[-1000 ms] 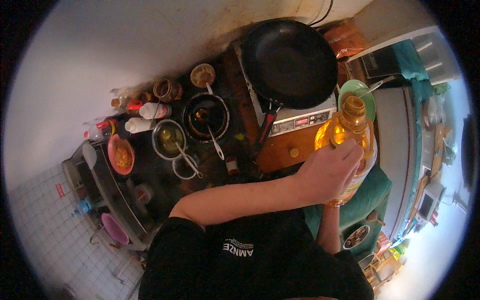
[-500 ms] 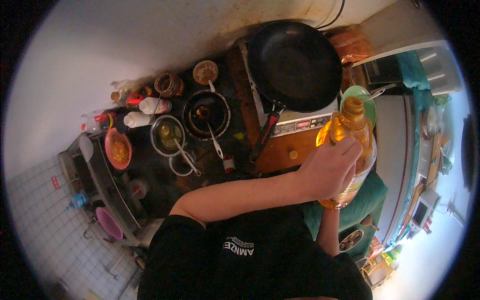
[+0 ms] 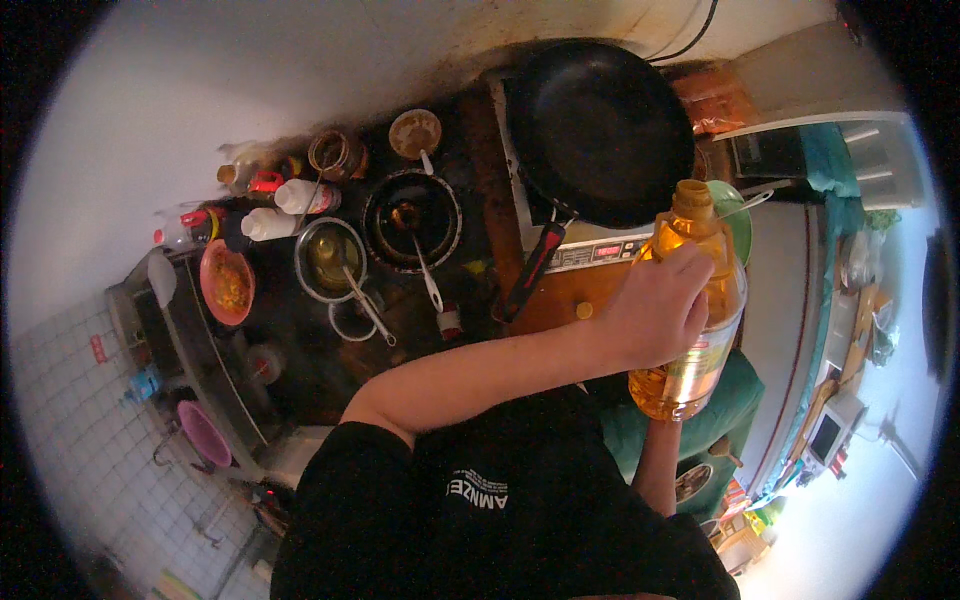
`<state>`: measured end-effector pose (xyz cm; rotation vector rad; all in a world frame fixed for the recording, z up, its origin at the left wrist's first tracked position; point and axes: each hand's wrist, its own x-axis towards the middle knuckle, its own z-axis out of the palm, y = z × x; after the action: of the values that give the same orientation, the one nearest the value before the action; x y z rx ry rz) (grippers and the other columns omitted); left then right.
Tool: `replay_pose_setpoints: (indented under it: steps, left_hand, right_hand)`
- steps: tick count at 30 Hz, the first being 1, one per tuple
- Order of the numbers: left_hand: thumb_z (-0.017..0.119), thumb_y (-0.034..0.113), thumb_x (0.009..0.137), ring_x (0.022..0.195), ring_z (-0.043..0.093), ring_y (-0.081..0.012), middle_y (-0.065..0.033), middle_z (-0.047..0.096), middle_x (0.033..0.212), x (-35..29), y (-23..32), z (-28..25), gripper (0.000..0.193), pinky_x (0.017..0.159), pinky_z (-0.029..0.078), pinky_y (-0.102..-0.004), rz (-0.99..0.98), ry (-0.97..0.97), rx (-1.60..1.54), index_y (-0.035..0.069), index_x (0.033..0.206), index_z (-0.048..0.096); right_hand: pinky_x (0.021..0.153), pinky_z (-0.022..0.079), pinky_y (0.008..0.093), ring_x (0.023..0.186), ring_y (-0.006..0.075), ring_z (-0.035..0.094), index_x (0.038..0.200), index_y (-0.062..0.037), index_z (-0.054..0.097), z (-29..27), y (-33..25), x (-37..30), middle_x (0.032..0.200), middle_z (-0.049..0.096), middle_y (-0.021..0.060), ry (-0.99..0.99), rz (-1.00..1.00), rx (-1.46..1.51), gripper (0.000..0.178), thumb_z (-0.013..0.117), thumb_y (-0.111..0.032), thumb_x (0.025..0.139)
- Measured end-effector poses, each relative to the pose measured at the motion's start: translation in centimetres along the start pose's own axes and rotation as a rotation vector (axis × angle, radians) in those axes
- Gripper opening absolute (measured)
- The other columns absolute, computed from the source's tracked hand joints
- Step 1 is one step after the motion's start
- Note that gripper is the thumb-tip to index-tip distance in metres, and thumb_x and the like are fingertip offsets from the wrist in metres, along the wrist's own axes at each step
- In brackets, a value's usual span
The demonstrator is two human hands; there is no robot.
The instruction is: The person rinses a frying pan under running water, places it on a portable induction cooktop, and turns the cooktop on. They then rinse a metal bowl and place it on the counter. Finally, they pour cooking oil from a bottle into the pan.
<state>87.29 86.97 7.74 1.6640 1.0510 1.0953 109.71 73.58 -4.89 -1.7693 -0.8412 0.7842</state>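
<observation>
My left hand point(image 3: 655, 310) reaches across my body, its fingers wrapped around the handle of a large clear bottle of golden oil point(image 3: 700, 350). The bottle leans with its neck toward the black frying pan point(image 3: 600, 130), just short of the pan's near right rim. No stream of oil can be made out. My right forearm point(image 3: 658, 468) rises to the bottle's base; the right hand is hidden behind the bottle. The pan rests on an induction cooker point(image 3: 600, 253), with its red and black handle toward me. A small round yellowish cap point(image 3: 584, 310) lies on the wooden surface.
On the left stand a metal pot with pale liquid point(image 3: 330, 262), a dark pan with a ladle point(image 3: 411, 222), white bottles point(image 3: 290, 197), and an orange bowl of food point(image 3: 228, 282). A green bowl point(image 3: 735, 215) sits behind the bottle, and green cloth point(image 3: 735, 385) lies below it.
The oil bottle has moved slightly left, nearer the pan, and more of its lower body shows. My left hand keeps its grip. The whole view has shifted a little.
</observation>
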Motion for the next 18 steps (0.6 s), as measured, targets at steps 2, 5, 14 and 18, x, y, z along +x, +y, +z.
replay_pose_setpoints:
  steps: [2,5,14,18]
  left_hand:
    - [0.060,0.013,0.082,0.081,0.058,-0.0433,-0.0204,0.055,0.094,0.2,-0.5,0.0,0.024,0.067,0.048,-0.0526,-0.018,0.003,0.016,0.000,0.099,0.049]
    - [0.060,0.015,0.083,0.083,0.058,-0.0422,-0.0204,0.055,0.094,0.4,-1.2,0.0,0.025,0.068,0.047,-0.0524,-0.045,0.016,0.009,0.000,0.100,0.050]
    - [0.058,0.016,0.085,0.087,0.058,-0.0407,-0.0205,0.055,0.096,0.7,-2.4,-0.1,0.026,0.070,0.047,-0.0501,-0.063,0.042,-0.004,-0.001,0.102,0.050]
    - [0.058,0.017,0.086,0.087,0.058,-0.0404,-0.0203,0.055,0.096,0.8,-2.5,-0.2,0.025,0.070,0.047,-0.0499,-0.067,0.046,-0.025,-0.001,0.102,0.050]
  right_hand:
    - [0.094,0.048,0.0358,0.112,0.0211,0.058,0.133,-0.0072,0.050,0.0,-0.2,0.1,0.128,0.059,0.0066,-0.002,0.000,-0.004,0.060,0.073,-0.034,0.085]
    - [0.094,0.048,0.0354,0.111,0.0210,0.058,0.132,-0.0072,0.050,-0.2,-0.4,0.2,0.128,0.060,0.0065,-0.005,-0.004,-0.033,0.060,0.074,-0.033,0.084]
    - [0.089,0.051,0.0335,0.102,0.0194,0.061,0.125,-0.0068,0.056,-1.3,-0.4,0.2,0.115,0.066,0.0060,-0.013,-0.041,-0.178,0.068,0.084,-0.037,0.071]
    - [0.088,0.051,0.0348,0.101,0.0206,0.062,0.124,-0.0061,0.056,-1.3,-1.0,0.2,0.115,0.066,0.0057,-0.052,0.002,-0.067,0.065,0.081,-0.037,0.074]
